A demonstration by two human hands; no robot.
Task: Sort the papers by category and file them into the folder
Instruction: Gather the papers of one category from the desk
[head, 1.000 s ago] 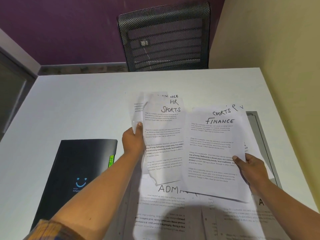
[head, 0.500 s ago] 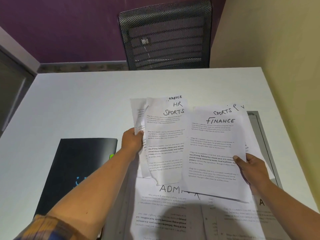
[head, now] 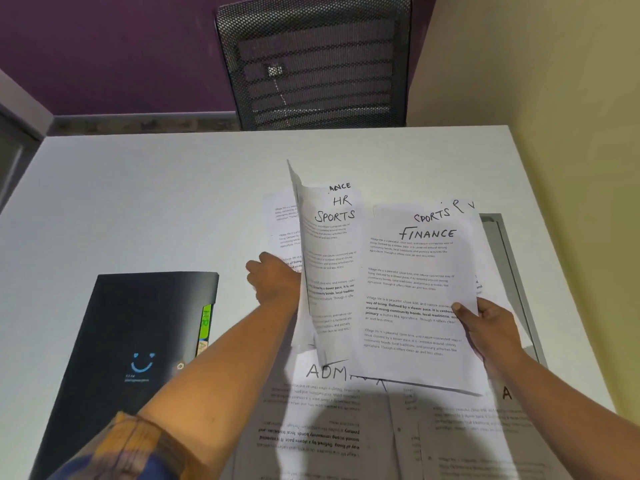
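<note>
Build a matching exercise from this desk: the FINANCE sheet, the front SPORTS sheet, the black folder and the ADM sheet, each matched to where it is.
Things
1. FINANCE sheet
2. front SPORTS sheet
3. black folder
4. ADM sheet

Places
A. lies on the table, at the left
B. held up by the left hand
C. flat on the table, beneath the held papers
D. pinched by the right hand

Pairs: 1-D, 2-B, 3-A, 4-C
</note>
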